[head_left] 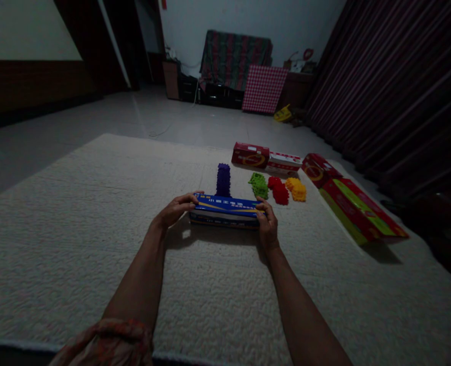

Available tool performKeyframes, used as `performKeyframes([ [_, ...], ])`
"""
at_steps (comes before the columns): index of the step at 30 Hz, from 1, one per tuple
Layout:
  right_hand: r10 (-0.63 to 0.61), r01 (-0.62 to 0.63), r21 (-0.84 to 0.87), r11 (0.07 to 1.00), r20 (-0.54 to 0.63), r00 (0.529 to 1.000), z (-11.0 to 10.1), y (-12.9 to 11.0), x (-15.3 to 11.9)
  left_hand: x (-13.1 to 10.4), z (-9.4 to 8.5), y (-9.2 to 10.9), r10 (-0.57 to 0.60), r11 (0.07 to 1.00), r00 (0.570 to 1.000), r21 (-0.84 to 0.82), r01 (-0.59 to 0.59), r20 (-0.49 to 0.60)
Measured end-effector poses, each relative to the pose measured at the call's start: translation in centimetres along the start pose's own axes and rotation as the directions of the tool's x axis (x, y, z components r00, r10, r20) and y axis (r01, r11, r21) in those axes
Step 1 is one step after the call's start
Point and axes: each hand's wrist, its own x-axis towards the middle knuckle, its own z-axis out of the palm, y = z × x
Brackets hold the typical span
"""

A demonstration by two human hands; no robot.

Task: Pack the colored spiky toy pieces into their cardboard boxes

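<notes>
A long blue box (225, 209) with white lettering and yellow stripes is held level between both hands, low over the cream quilted mat. My left hand (177, 209) grips its left end, the thumb in front and fingers on top. At the right end my right hand (267, 221) has its fingers wrapped round the corner. Just behind the box lies a purple textured strip (223, 179). Green (259, 186), red (279, 191) and yellow (296, 189) textured pieces form a row to the right.
Red box (250, 155) and white-and-red box (284, 161) stand behind the coloured pieces. Another red box (319, 170) and a red-and-green box (362, 211) lie at the right of the mat (95, 213). Farther back are a cloth-covered television and a checked panel (265, 88).
</notes>
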Motion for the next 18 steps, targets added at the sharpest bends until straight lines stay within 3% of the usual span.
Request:
performKeyframes([
  [18,-0.032,0.032,-0.036,0.999,-0.005,0.999,0.15,0.26,0.13,0.39,-0.56,-0.47,0.003,0.989,0.996,0.146,-0.016,0.084],
])
